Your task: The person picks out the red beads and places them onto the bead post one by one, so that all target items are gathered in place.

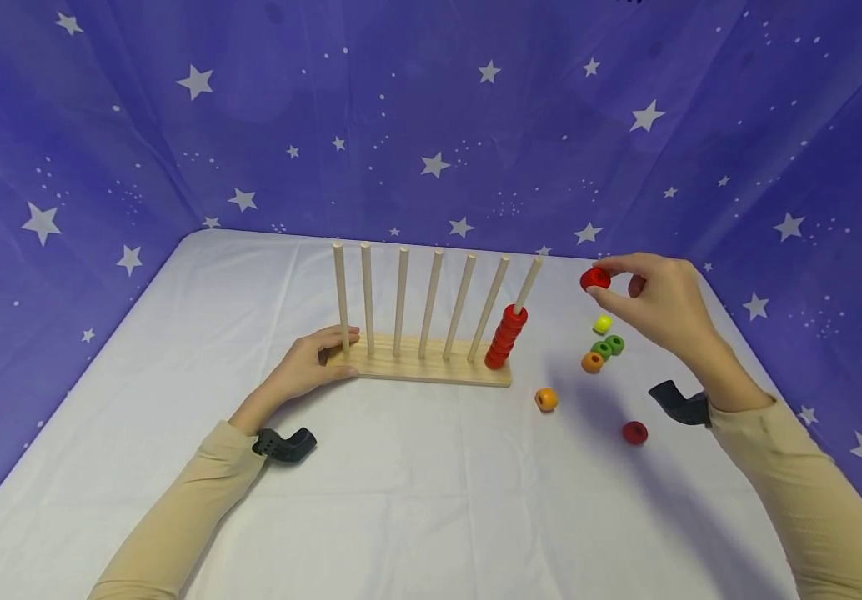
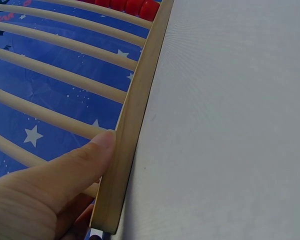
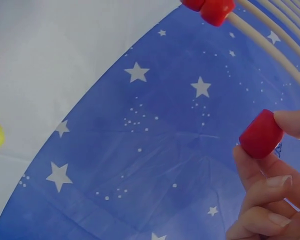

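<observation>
A wooden peg rack (image 1: 416,367) stands on the white table, its several upright pegs in a row. The rightmost peg carries a stack of red beads (image 1: 504,337); the top part of that peg is bare. My left hand (image 1: 309,360) grips the left end of the base, with the thumb along the front edge in the left wrist view. Up to the right of the rack, my right hand (image 1: 659,300) pinches a red bead (image 3: 261,134) between thumb and fingertips, above the table and apart from the pegs.
Right of the rack lie loose beads: a yellow one (image 1: 603,324), two green ones (image 1: 601,350), an orange one (image 1: 592,362) beside them, another orange one (image 1: 546,399) nearer the base, and a dark red one (image 1: 635,432) toward the front. A purple star-patterned cloth (image 1: 431,125) hangs behind.
</observation>
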Motion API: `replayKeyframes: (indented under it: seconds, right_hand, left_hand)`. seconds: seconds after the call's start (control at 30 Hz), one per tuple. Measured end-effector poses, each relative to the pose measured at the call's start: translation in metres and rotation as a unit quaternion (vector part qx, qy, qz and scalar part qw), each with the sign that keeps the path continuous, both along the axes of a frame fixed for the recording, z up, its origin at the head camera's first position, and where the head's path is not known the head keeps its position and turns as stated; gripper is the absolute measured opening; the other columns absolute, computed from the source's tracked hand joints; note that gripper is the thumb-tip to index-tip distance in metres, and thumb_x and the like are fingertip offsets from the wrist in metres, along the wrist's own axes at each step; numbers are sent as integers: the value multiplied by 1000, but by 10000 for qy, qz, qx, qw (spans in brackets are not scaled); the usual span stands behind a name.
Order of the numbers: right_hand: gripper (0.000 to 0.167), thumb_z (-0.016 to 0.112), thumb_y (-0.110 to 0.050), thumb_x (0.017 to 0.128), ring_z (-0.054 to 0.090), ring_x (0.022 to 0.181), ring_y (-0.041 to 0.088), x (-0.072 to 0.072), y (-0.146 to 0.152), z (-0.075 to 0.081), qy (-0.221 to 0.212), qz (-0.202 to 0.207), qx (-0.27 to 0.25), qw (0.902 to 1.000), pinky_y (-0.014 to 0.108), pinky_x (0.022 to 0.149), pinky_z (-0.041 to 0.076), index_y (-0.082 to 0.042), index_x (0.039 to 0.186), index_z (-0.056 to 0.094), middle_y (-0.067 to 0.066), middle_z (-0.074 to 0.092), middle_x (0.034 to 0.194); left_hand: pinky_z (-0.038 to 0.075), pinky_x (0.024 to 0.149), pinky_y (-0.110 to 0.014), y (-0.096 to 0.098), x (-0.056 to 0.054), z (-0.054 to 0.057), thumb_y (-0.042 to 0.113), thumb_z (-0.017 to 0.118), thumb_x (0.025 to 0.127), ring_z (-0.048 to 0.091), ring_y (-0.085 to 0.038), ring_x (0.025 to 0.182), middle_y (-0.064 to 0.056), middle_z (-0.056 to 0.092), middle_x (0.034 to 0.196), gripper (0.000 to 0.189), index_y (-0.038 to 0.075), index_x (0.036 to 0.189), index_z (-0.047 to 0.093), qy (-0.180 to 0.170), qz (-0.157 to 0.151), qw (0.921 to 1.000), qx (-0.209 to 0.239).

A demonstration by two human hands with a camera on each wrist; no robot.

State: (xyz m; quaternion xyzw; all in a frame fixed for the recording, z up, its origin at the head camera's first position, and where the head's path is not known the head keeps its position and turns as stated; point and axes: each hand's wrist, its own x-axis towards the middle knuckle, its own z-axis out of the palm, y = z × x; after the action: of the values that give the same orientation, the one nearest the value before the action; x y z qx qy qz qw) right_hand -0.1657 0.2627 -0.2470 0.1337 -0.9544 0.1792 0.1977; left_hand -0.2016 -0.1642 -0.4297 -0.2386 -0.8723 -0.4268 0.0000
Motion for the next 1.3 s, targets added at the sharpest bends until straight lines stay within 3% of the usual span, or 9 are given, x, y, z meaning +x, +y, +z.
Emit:
replayKeyframes:
  seconds: [0.67, 1.1, 1.3]
  right_hand:
    - [26, 73, -12, 79, 34, 54, 7, -6, -20, 12, 697, 587, -552, 9943, 21, 46, 24, -4, 104, 71, 8, 58, 75]
    - [26, 73, -11, 79, 34, 55, 9, -10, -42, 17, 761, 939, -745, 9899, 20, 47, 26, -4, 103, 71, 7, 54, 71]
    - [26, 72, -11, 80, 35, 55, 11, -10, -49, 16, 613, 982, -748, 9905, 19, 47, 26, -4, 104, 71, 7, 58, 77]
  left_hand:
    - [33, 113, -48, -1, 0, -1, 19, 78, 76, 43, -37, 133, -18, 53, 136, 57, 1, 126, 58, -9, 8, 10000, -8]
    - [32, 114, -48, -1, -1, -1, 20, 77, 76, 42, -37, 133, -17, 52, 137, 56, 1, 125, 58, -59, 31, 10000, -16]
    - [32, 114, -47, 0, 0, 0, 21, 77, 77, 42, -36, 134, -16, 52, 138, 55, 1, 125, 59, -53, 17, 10000, -40]
